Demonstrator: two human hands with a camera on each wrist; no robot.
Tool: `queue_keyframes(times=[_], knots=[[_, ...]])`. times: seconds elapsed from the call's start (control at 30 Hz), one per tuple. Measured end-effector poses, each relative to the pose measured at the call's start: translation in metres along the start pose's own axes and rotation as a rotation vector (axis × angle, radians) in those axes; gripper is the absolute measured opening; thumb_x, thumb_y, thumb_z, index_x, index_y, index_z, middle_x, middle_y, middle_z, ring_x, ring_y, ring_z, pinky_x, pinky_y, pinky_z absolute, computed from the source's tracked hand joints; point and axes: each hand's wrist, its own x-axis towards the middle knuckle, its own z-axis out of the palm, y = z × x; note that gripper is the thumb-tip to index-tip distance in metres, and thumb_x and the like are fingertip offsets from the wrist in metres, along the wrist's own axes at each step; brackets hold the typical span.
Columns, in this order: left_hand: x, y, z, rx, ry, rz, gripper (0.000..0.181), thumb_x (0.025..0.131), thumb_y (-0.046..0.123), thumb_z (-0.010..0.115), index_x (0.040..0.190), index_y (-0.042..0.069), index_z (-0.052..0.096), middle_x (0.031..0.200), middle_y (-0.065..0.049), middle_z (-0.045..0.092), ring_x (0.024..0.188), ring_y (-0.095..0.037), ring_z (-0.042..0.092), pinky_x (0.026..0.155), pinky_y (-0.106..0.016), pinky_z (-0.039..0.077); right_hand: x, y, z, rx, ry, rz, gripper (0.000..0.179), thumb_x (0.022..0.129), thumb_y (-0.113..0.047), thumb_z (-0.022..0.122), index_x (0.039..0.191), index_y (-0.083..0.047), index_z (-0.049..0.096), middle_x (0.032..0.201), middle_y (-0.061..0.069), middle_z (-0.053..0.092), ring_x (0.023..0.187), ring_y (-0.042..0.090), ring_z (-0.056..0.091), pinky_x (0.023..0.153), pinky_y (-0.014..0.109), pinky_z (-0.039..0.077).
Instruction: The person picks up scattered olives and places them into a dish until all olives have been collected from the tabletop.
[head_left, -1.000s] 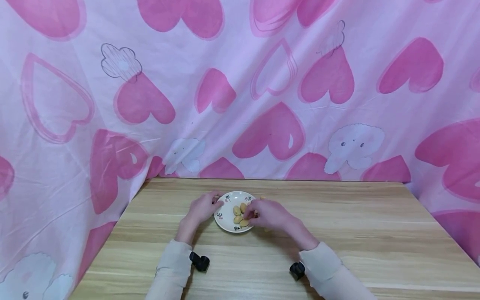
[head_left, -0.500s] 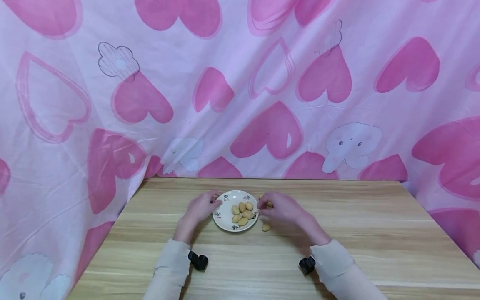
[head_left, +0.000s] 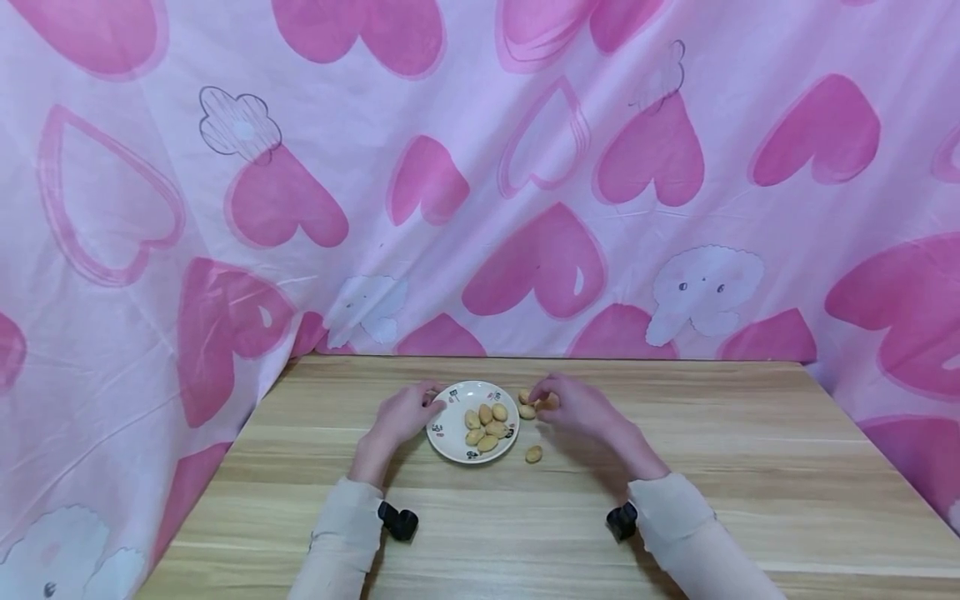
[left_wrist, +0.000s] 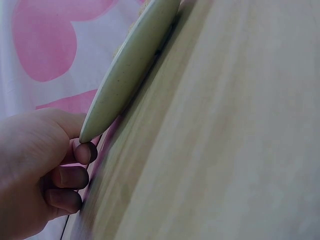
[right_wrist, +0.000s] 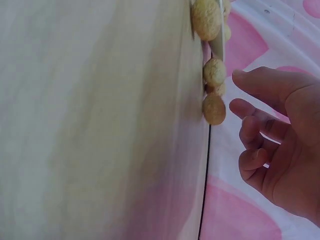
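A white round plate with small dark and red prints on its rim bears several tan, rough-shelled oval nuts resembling walnuts. With thumb over the rim and fingers below, my left hand pinches the plate's left edge; the left wrist view shows the hand at the plate's side. Right of the plate lie several loose nuts, one nearer the front. My right hand hovers by the far ones. In the right wrist view, its thumb and fingers are parted and hold nothing, facing a loose nut.
The wood-grain tabletop spreads around both arms. Behind it hangs a pink cloth with hearts. Each wrist carries a small black camera, one on the left and one on the right.
My right hand has moved right, off the plate to the loose nuts, uncovering the nuts at the plate's right side and the loose ones beside it. The left hand stays at the rim.
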Motion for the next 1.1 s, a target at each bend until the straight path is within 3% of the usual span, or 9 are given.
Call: queue_keyframes(times=[0.4,0.77,1.1], knots=[[-0.001,0.0,-0.001,-0.011,-0.009,-0.006,0.029,0.096,0.034,0.064,0.121,0.022,0.067,0.097,0.0,0.072,0.089,-0.017,0.065,0.087,-0.047,0.049,0.005,0.011,0.001,-0.012,-0.014,0.045,0.026,0.084,-0.014,0.075,0.11,-0.017,0.071,0.106,-0.001,0.064,0.098,0.021,0.063,0.088,0.044,0.053],[0.0,-0.002,0.001,-0.025,-0.008,-0.005,0.027,0.096,0.032,0.063,0.122,0.024,0.067,0.111,-0.004,0.074,0.106,-0.024,0.068,0.094,-0.05,0.048,0.01,0.015,-0.001,-0.005,-0.063,0.09,0.026,0.081,-0.003,0.068,0.101,-0.019,0.073,0.095,-0.004,0.07,0.091,0.014,0.063,0.087,0.039,0.052],[-0.001,0.0,0.0,-0.023,0.005,0.002,0.026,0.096,0.032,0.064,0.121,0.024,0.067,0.106,-0.003,0.074,0.102,-0.023,0.068,0.091,-0.049,0.049,0.008,0.011,-0.007,0.03,-0.062,0.082,0.024,0.082,-0.006,0.07,0.103,-0.018,0.073,0.095,-0.004,0.069,0.088,0.012,0.061,0.083,0.037,0.052]])
